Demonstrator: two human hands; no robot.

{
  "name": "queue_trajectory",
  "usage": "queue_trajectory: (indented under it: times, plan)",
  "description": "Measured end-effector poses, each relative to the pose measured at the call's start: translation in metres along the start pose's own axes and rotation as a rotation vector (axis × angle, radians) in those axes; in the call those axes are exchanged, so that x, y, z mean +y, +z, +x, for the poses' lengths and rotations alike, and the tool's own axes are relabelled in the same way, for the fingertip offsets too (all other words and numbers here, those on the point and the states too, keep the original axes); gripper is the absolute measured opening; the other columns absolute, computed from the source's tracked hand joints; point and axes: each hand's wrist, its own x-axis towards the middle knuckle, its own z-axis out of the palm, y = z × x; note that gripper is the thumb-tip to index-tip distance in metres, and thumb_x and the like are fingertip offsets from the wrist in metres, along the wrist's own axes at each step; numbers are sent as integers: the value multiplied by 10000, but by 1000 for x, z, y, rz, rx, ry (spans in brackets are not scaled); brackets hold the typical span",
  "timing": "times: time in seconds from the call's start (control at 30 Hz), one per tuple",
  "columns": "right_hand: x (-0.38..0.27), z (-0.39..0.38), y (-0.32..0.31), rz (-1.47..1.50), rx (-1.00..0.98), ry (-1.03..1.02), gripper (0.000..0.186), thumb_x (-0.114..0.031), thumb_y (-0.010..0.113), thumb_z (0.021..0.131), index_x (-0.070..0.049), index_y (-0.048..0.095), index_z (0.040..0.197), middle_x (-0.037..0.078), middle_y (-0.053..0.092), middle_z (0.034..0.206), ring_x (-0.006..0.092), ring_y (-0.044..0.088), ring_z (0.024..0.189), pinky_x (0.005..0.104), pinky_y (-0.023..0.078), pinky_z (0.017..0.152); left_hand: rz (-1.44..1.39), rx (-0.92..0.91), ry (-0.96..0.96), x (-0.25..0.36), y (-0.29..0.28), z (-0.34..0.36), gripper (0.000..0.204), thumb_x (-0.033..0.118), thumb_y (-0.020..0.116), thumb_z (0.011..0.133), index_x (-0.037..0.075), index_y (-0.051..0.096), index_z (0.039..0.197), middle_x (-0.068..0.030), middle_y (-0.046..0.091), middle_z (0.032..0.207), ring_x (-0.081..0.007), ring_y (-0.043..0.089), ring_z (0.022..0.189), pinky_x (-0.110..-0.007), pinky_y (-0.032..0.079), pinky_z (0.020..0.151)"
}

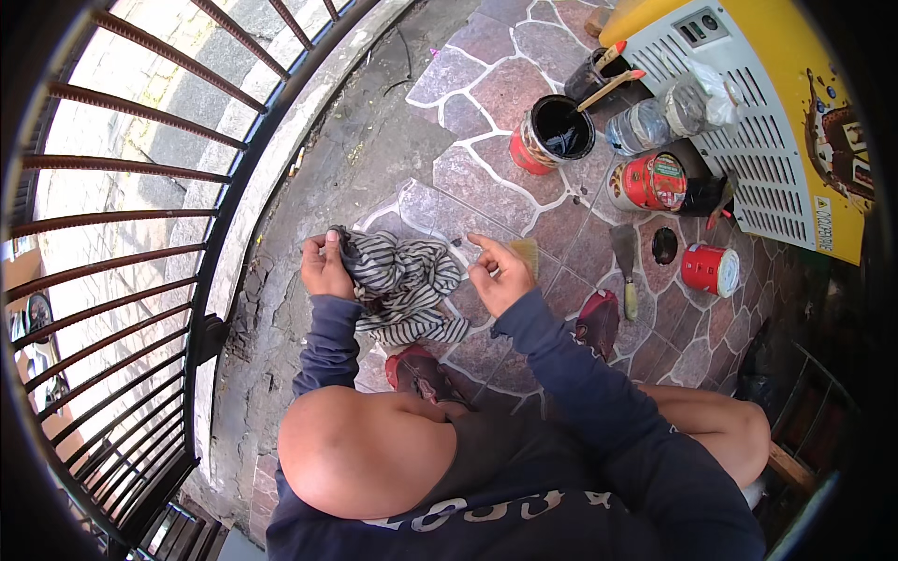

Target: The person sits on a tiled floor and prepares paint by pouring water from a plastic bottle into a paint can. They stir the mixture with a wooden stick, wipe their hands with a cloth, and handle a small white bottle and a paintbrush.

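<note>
My left hand (327,267) is closed on the upper left edge of a black-and-white striped cloth (409,271), thumb on top. The cloth hangs bunched and creased to the right of that hand, above the paving. Across from it, my right hand (505,277) is raised with thumb and index finger apart and nothing visible between them. Its other fingers are mostly hidden. Just behind it shows a pale yellow, bristle-like piece (527,254), perhaps a brush head; whether the hand touches it I cannot tell.
An open can of black paint (564,129) with a brush (610,90) stands ahead right. Nearby are a dark container (599,75), plastic bottle (645,126), red cans (655,182) (711,270) and a scraper (625,266). A metal railing (220,215) runs left; a yellow-and-white machine (739,112) stands right.
</note>
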Motion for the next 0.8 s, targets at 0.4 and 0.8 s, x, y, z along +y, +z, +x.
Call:
queue_trajectory:
  times: [0.4,0.8]
  plan:
    - [114,-28,-129,-1007,395,-246,567,-116,649,770,-78,511,1319,125,547,1204,319,479,1161,464,350,1005,909,-337,546,10,38,-65,971,613,811,573,96,482,1326,-294,434,1327,-468,437,1204,-535,389,984]
    - [135,-4,-138,-825,381,-229,709,-69,668,749,-137,416,1408,124,506,1326,325,426,1279,460,335,1051,474,-445,596,5,43,-64,598,35,677,618,73,537,1199,-184,552,1072,-412,575,988,-421,495,838]
